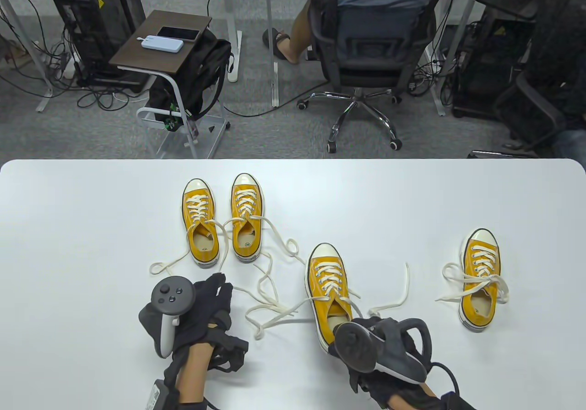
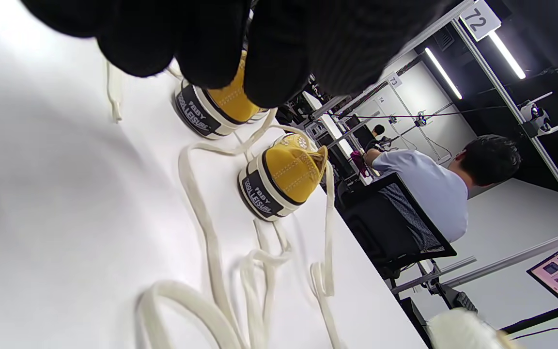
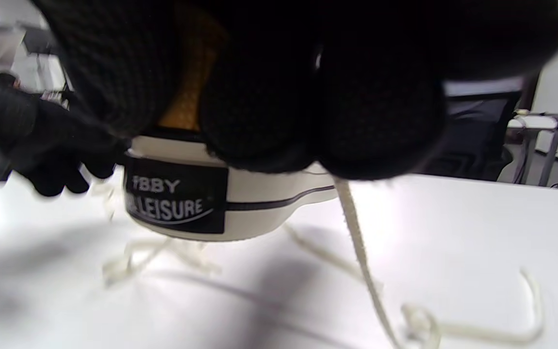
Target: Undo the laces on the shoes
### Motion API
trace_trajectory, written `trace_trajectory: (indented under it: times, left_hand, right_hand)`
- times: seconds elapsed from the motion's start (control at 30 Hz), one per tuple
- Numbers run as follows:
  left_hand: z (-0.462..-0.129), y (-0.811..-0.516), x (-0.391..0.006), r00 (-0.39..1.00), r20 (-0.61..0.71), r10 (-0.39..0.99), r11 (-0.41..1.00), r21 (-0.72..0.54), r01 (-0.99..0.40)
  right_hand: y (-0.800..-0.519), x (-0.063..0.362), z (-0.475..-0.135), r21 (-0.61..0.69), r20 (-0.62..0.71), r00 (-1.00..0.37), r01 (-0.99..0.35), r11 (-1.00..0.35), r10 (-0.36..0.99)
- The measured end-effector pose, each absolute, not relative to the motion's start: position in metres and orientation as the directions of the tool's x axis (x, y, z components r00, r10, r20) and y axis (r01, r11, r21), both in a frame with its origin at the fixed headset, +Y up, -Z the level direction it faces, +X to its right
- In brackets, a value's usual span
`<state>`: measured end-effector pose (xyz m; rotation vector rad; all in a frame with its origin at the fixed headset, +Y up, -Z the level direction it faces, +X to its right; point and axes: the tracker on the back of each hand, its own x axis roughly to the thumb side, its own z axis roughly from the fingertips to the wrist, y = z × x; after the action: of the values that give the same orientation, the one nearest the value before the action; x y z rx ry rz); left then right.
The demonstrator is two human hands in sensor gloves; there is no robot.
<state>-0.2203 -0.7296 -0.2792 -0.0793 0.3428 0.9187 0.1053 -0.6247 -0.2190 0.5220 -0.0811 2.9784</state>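
Observation:
Four yellow sneakers stand on the white table (image 1: 68, 226). Two at the back left (image 1: 200, 226) (image 1: 247, 220) have loose laces (image 1: 270, 300) trailing over the table. The middle sneaker (image 1: 326, 286) also has loose laces. The right sneaker (image 1: 479, 286) carries a tied bow. My right hand (image 1: 366, 326) grips the middle sneaker's heel (image 3: 177, 198); a lace (image 3: 356, 242) hangs from under its fingers (image 3: 308, 121). My left hand (image 1: 219, 288) hovers just in front of the back pair and holds nothing; its fingers (image 2: 211, 48) hang above their heels (image 2: 279, 186).
The table's far edge (image 1: 293, 160) runs behind the shoes. Beyond it a person sits in an office chair (image 1: 366, 62), and a small side cart (image 1: 160, 48) stands at the left. Loose lace ends (image 1: 398, 297) lie between the middle and right sneakers.

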Motion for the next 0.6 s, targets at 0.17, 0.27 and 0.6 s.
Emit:
trace_trajectory:
  times: [0.17, 0.27, 0.6]
  left_hand:
    - [-0.279, -0.73, -0.222, 0.547, -0.323, 0.772, 0.6, 0.086, -0.795]
    - [-0.278, -0.729, -0.223, 0.54, -0.323, 0.777, 0.594, 0.09, -0.8]
    - [-0.278, -0.728, -0.226, 0.526, -0.323, 0.787, 0.58, 0.097, -0.809]
  right_hand:
    - [-0.601, 0.121, -0.251, -0.133, 0.253, -0.946, -0.243, -0.961, 0.204]
    - [-0.597, 0.126, -0.276, -0.154, 0.201, -0.95, -0.272, -0.95, 0.24]
    - [-0.611, 0.107, -0.37, -0.183, 0.057, -0.978, -0.209, -0.961, 0.202]
